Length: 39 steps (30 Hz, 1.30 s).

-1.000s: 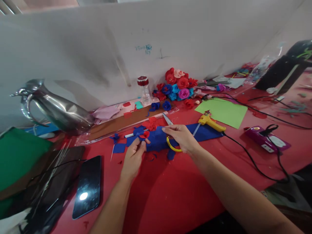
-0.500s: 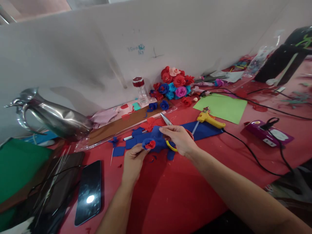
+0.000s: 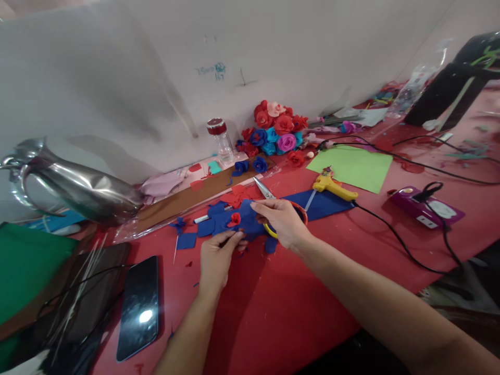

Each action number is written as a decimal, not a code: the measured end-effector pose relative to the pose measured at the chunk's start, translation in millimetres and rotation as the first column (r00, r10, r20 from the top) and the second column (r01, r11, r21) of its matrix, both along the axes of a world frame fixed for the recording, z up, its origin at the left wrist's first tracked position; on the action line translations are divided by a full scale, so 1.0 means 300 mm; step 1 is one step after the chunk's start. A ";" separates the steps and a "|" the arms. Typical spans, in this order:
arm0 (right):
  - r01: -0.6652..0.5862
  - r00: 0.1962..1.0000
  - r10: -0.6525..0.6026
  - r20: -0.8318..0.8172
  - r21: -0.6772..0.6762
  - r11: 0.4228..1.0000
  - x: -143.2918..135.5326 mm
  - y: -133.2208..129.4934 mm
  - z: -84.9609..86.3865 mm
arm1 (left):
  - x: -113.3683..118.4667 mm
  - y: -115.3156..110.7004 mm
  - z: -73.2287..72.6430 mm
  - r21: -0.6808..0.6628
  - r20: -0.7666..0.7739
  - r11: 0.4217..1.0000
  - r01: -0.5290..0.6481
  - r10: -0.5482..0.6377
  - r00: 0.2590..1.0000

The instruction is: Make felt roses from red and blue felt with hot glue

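Observation:
Between the fingers of my left hand (image 3: 219, 253) is a small paper flower (image 3: 235, 219) with a red centre and some blue at its base. My right hand (image 3: 284, 219) pinches a blue paper piece (image 3: 247, 208) close beside the flower. Whether the two touch is hard to tell, since blue scraps lie right behind them. Scissors (image 3: 264, 188) with red and yellow handles lie partly under my right hand. Cut blue paper squares (image 3: 186, 240) and red paper scraps (image 3: 235, 196) surround the hands on the red table (image 3: 250, 312).
A yellow glue gun (image 3: 335, 187) rests on blue paper, its cord running to a purple power strip (image 3: 425, 207). Finished paper flowers (image 3: 279, 130) are heaped by the wall. A metal jug (image 3: 78, 182), a glass jar (image 3: 222, 143), a phone (image 3: 138, 307) and green paper (image 3: 353, 166) also lie around.
My left hand has turned the flower, so its red centre now faces more upward and sits nearer the blue piece. My right hand keeps its pinch. The view has shifted slightly.

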State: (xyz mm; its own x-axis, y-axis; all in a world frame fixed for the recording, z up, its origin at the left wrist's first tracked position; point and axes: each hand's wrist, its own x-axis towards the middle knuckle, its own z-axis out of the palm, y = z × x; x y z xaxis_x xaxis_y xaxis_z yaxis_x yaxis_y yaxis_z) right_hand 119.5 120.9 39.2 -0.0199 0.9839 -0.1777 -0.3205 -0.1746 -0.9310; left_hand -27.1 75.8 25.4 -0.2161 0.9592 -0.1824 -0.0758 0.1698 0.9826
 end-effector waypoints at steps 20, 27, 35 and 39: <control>0.011 1.000 -0.011 -0.002 -0.027 1.000 -0.015 -0.007 -0.003 | 0.018 -0.001 -0.001 -0.046 0.066 0.998 -0.031 0.034 0.997; -0.007 1.000 0.007 0.029 -0.011 1.000 -0.030 -0.013 -0.014 | 0.018 0.005 -0.006 -0.045 0.072 0.999 -0.025 0.028 0.997; -0.026 0.999 0.026 0.023 0.001 1.000 -0.033 -0.020 -0.013 | 0.019 0.005 -0.005 -0.050 0.070 0.999 -0.002 0.006 0.998; -0.039 0.999 0.039 0.005 -0.003 0.999 -0.035 -0.022 -0.018 | 0.013 0.007 -0.016 -0.041 0.023 0.999 0.026 -0.025 0.999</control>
State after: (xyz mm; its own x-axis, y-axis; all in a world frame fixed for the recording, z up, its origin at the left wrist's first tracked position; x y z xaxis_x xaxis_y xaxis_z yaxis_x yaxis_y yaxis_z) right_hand 108.9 114.2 33.7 -0.0574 0.9819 -0.1806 -0.3087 -0.1895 -0.9321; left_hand -23.0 78.0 20.6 -0.1871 0.9558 -0.2268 -0.0927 0.2127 0.9727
